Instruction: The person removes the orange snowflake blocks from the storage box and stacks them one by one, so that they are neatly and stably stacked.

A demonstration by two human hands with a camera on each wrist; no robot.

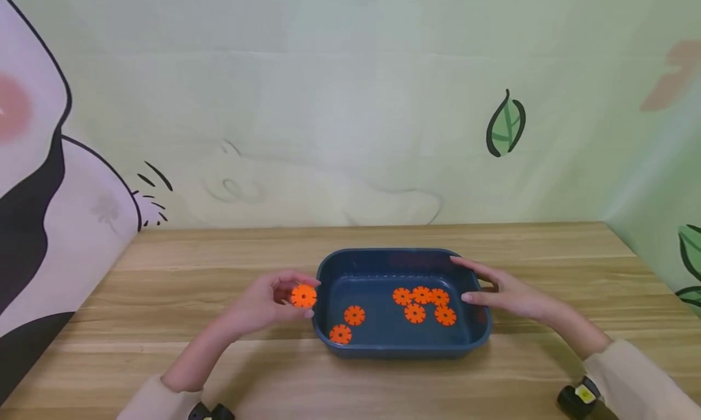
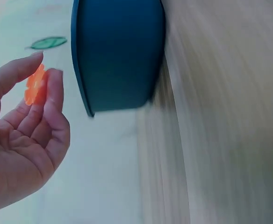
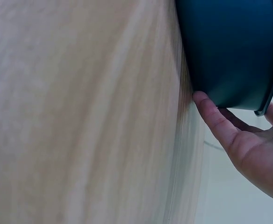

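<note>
Between thumb and fingers, my left hand [image 1: 272, 301] pinches an orange notched plastic disc [image 1: 303, 296], just left of the dark blue bin [image 1: 405, 352]. The left wrist view shows that disc [image 2: 35, 85] edge-on near the fingertips. At the bin's right end, my right hand [image 1: 512, 292] grips the wall, thumb over the rim and other fingers along the outside. In the right wrist view a fingertip touches the bin wall [image 3: 232, 51] low down. Inside the bin, two matching discs [image 1: 354, 315] lie at the left and several more discs [image 1: 414, 313] toward the right.
The bin stands on a wood-grain table [image 1: 219, 249]. Behind the table hangs a pale green printed backdrop [image 1: 350, 134] with a leaf drawing. A large cartoon figure [image 1: 87, 189] is printed on the left side.
</note>
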